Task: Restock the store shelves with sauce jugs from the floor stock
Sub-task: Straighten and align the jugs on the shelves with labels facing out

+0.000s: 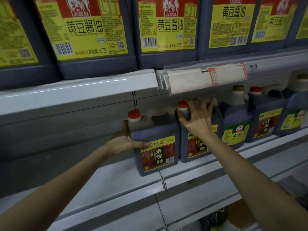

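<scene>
Store shelving in pale grey metal, with perforated back panels.

Upper shelf (78,90): big soy sauce jugs (93,35) with yellow-and-red labels. I count five, plus a sliver of a sixth at the right edge.

Price strip (205,77): one, clear plastic with a paper tag inside. It hangs off the upper shelf's lip just above my right hand and crowds the space over the caps.

Middle shelf (108,180): five dark jugs in the front row, with more behind too dim to count.
- Jug (155,147), red cap, red-and-yellow label, at the shelf's front edge. My left hand (123,142) grips its left side, thumb across the label.
- Second jug (196,147), touching the first on its right. My right hand (198,114) lies spread wide over its top, thumb against the neck under the red cap.
- Green-label jug (236,130), one, pale cap.
- Brown-label jug (265,124), one, red cap.
- Edge jug (293,117), one, partly cut off.

Red caps in view: three.
</scene>
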A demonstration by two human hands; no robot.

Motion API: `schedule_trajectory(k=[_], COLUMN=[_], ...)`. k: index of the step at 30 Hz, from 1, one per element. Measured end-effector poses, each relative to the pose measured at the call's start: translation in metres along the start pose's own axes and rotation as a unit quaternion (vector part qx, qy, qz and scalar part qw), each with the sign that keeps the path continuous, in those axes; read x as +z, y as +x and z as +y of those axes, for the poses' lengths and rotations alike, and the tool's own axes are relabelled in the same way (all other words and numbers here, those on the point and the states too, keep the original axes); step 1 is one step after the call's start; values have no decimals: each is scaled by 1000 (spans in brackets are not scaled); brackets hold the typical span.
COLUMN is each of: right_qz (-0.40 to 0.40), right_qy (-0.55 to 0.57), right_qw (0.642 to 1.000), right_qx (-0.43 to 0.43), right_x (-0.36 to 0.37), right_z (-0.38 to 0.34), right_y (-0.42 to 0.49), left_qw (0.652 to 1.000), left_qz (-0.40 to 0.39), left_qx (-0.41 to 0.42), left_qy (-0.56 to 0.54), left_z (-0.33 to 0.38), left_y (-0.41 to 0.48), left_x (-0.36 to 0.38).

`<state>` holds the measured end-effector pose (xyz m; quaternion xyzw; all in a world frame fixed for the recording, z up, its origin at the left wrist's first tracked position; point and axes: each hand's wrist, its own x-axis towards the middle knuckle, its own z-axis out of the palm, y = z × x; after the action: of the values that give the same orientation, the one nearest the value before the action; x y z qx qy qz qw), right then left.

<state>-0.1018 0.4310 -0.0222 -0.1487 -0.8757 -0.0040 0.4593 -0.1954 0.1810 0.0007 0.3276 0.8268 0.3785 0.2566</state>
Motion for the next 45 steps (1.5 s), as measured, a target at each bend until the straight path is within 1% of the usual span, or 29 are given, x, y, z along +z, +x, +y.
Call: schedule_trajectory(k=[3, 6, 8, 10, 12, 14, 15, 16, 18, 19, 20, 23, 24, 26, 27, 30, 33, 35, 37, 40, 45], right_qz=[-36, -72, -82, -99, -130, -171, -188, -201, -213, -217, -223, -238, -237, -226, -223, -219, -226, -245, -257, -277, -315], right_qy=[-6, -6, -6, -6, -3, -1, 1, 6, 13, 8, -7, -60, -60, -57, -66, -80, -78, -83, -83, -68, -32], right_qw=[999, 996, 994, 991, 985, 976, 972, 969, 965, 965, 964, 962, 963, 970, 972, 972, 963, 952, 949, 946, 936], right_qx=[20, 47, 70, 95, 116, 134, 141, 146, 153, 150, 144, 123, 114, 74, 44, -43, -127, -164, -164, -152, -152], right_x=[-1, -3, -5, -10, -15, -20, -24, -28, -34, -36, -38, -41, -43, -47, -48, -45, -38, -30, -20, -6, 15], right_z=[-1, -7, -14, -21, -27, -29, -32, -34, -37, -37, -38, -39, -42, -59, -69, -110, -154, -183, -208, -253, -321], right_y=[0, -4, -6, -7, -9, -13, -16, -21, -31, -37, -45, -67, -70, -72, -72, -69, -69, -71, -72, -68, -69], left_qw=[999, 998, 997, 995, 991, 979, 968, 949, 888, 860, 838, 788, 778, 750, 743, 747, 738, 736, 735, 736, 731], left_qz=[32, 62, 69, 74, 83, 90, 99, 116, 170, 194, 203, 225, 239, 267, 264, 260, 274, 282, 294, 336, 408], left_qx=[-15, -2, 8, 0, -10, -19, -26, -24, 24, 57, 73, 53, 53, 76, 71, 68, 65, 36, 3, -47, -103], left_qy=[34, 25, 41, 60, 108, 183, 230, 294, 426, 468, 501, 570, 578, 600, 610, 607, 613, 615, 611, 586, 537], left_z=[-3, -9, -7, -11, -17, -20, -24, -31, -45, -50, -54, -75, -83, -97, -103, -126, -148, -164, -180, -205, -242], left_y=[1, 4, 1, 2, 0, -3, -6, -6, -15, -23, -31, -54, -62, -82, -93, -125, -157, -180, -200, -239, -303], left_x=[6, 13, 15, 17, 19, 22, 20, 18, 9, 2, -7, -31, -39, -57, -64, -87, -104, -116, -127, -147, -178])
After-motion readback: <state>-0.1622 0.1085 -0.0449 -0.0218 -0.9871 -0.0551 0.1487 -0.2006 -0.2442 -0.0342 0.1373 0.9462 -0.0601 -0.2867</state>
